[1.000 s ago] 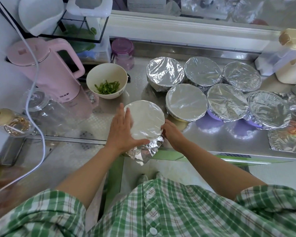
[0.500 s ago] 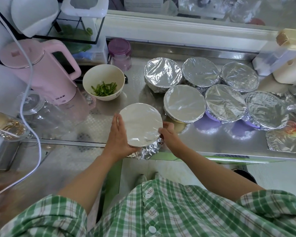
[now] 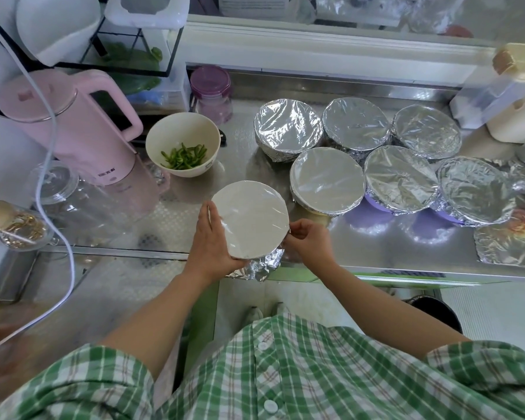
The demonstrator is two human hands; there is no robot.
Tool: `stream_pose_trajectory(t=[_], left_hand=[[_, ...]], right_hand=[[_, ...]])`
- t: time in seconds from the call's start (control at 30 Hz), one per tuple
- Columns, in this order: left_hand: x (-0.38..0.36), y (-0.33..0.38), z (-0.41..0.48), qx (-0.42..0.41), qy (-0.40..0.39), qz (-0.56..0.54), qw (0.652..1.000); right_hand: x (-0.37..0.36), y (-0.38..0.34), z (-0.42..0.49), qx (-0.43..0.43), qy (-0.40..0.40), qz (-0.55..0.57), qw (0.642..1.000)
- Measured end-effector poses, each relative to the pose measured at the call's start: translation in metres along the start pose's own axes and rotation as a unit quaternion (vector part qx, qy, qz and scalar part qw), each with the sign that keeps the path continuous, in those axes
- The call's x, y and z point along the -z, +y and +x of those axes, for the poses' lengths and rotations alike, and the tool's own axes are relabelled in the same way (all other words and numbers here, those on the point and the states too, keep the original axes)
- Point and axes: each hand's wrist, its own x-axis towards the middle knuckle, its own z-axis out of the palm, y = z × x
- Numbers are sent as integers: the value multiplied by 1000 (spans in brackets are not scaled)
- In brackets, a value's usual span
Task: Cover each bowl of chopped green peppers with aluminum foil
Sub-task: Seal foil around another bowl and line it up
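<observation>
Crimping is the step in hand: the left hand (image 3: 211,237) grips the foil-topped bowl (image 3: 249,219) along its rim from about 7 to 9 o'clock. The right hand (image 3: 311,242) pinches the foil at the rim near 4 o'clock, its fingers curled tight.

A second ago the left palm lay flatter against the bowl's side with the thumb hooked over the near edge, and the right hand sat lower, under the rim. Since then the right hand has come up to the edge, and the loose foil flap (image 3: 262,268) hanging at 6 o'clock looks smaller and more gathered. The top is drawn smooth, so this bowl seems nearly sealed, with only that flap left to tuck. Whether the bowl rests on the steel counter (image 3: 376,237) or is held just off its near edge is hard to tell from here.

From the held bowl, six covered bowls (image 3: 326,180) cluster between 1 and 3 o'clock. At 11 o'clock stands one open bowl (image 3: 164,131) of chopped green peppers (image 3: 184,157), probably the last to cover. A spare foil sheet (image 3: 509,247) lies far out at 3 o'clock.
</observation>
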Motion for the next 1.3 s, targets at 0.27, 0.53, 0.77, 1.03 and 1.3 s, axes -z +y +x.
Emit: stream_pose_trajectory(t=[0.27,0.53,0.77,1.03,1.3], left_hand=[[-3,6,-3,24,14,0,1000],[-8,10,-1,45,26,-15,999],[-14,20,-2,75,56,-26,995],[-14,24,-4,77,65,-24,995],[-14,17,-11,62,29,-76,995]], right_hand=[[-12,-3,-3,-24,94,-26,995],[-25,5,-13,-24,86,42,995],[-24,4,-19,87,0,-92,992],[-20,2,-8,133,19,-187,973],[-22,4,8,118,61,-164,977]])
